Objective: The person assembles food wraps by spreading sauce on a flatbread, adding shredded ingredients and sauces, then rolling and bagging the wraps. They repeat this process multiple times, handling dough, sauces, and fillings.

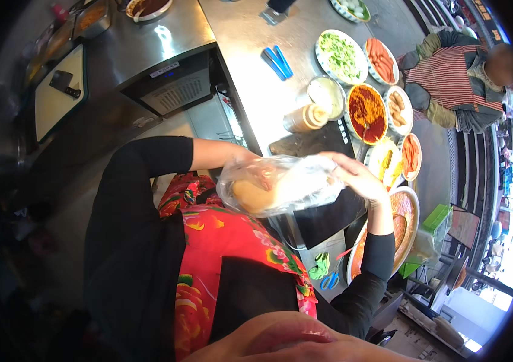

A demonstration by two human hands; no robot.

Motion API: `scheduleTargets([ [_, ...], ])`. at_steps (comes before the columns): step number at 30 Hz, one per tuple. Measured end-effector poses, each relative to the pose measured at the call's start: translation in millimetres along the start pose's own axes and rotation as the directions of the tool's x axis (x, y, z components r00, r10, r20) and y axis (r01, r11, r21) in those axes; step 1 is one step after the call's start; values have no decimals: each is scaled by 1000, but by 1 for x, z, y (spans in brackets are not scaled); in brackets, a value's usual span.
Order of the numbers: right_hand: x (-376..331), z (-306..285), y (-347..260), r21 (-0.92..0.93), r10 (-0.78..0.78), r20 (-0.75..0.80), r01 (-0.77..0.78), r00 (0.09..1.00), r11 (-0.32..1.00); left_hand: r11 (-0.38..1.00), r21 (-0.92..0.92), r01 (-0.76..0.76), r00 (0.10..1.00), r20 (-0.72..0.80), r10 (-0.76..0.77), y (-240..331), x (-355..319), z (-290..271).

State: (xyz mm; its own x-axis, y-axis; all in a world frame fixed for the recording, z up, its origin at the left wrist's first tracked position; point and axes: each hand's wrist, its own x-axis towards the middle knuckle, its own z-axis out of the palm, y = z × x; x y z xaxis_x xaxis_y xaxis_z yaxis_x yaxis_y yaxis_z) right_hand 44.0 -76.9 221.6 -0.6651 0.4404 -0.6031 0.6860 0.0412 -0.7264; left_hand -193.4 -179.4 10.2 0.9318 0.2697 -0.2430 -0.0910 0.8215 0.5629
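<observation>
A clear plastic bag (311,187) is held in front of me at waist height, above the edge of the counter. Inside it lies a pale yellow, rounded food, perhaps a flatbread (253,196); its exact kind is blurred by the crinkled plastic. My left hand (259,171) is closed on the bag's left part, its fingers partly veiled by the plastic. With bent fingers, my right hand (356,174) grips the bag's right end. Beneath the bag is a black flat plate (335,214) on the counter.
Beyond the bag stand a container with a pale lid (306,118), a red sauce bowl (366,108), chopped greens (341,57) and sausages (380,60). A large round tray (412,208) lies by my right forearm, blue scissors (329,280) nearby. Across the counter is a person in a striped apron (443,78).
</observation>
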Motion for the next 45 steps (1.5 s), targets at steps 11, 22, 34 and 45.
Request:
scheduleTargets([
  [11,170,150,-93,409,254,-898,894,358,184,586,-392,-709,705,-385,596,24,-263,-40],
  [22,292,178,-128,969,-405,153,-56,902,241,243,235,-941,28,-663,749,104,-328,-76],
  [34,343,-28,-218,371,-562,-363,668,743,645,562,-61,-825,490,-573,657,117,-351,-111],
  [45,280,30,-326,-713,-668,300,625,682,318,704,608,-367,445,-550,707,151,-412,-95],
])
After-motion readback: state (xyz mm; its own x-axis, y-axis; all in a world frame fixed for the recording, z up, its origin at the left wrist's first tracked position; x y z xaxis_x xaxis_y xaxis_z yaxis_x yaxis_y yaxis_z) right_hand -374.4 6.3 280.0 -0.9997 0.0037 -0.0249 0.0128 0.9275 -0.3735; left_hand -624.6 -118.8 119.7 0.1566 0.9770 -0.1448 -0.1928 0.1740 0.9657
